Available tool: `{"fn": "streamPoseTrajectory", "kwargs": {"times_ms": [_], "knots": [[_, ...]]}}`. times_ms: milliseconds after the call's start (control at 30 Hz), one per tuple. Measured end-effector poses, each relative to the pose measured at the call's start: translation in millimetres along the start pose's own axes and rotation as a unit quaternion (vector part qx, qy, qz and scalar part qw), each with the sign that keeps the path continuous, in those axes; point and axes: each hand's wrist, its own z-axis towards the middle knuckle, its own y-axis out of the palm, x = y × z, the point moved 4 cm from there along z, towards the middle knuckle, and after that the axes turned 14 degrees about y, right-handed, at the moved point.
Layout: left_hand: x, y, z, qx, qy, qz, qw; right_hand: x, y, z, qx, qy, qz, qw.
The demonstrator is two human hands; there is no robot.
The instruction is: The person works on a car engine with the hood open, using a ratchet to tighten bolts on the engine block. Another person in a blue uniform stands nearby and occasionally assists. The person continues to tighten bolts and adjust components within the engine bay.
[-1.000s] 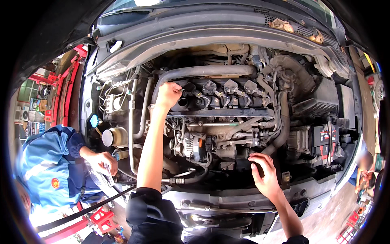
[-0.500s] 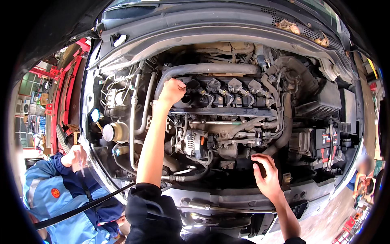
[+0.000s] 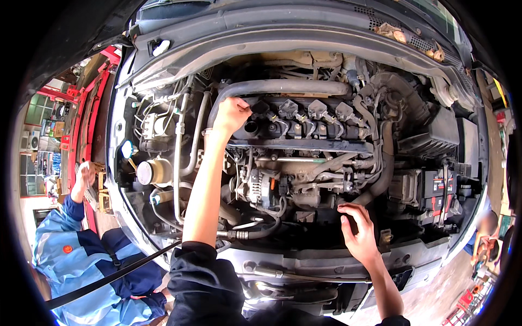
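Note:
My left hand [image 3: 232, 115] is closed in a pinch at the left end of the engine's top cover [image 3: 299, 130], beside the leftmost of several black ignition coils [image 3: 260, 110]. Whatever its fingertips grip, if anything, is hidden. Just below the fingers a dark round opening [image 3: 251, 127] shows in the cover. A thick grey hose [image 3: 288, 87] curves behind this hand. Lower right, my right hand [image 3: 359, 231] hovers or rests over the front of the engine bay, fingers bent and thumb apart, with nothing seen in it; whether it touches a part I cannot tell.
A battery [image 3: 436, 190] and a black air filter box [image 3: 429, 136] fill the bay's right side. At left are a round-capped reservoir [image 3: 154, 171] and metal pipes. A hood prop rod [image 3: 114, 275] slants at lower left, near a co-worker in blue [image 3: 81, 261].
My left hand stays by the leftmost coil, its pinch nearly unchanged. My right hand keeps its place. The co-worker's raised hand has moved up and left, away from the car's edge.

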Motion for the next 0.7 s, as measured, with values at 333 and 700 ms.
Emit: {"fn": "streamPoseTrajectory", "kwargs": {"times_ms": [333,700], "knots": [[-3.1,9.3,15.2,-0.046,0.037,0.07,0.996,-0.4,4.2,0.1,-0.017,-0.006,0.008,1.0],[0.4,19.0,0.8,0.023,0.095,0.091,0.991,3.2,8.1,0.3,-0.06,-0.008,0.033,0.998]]}}
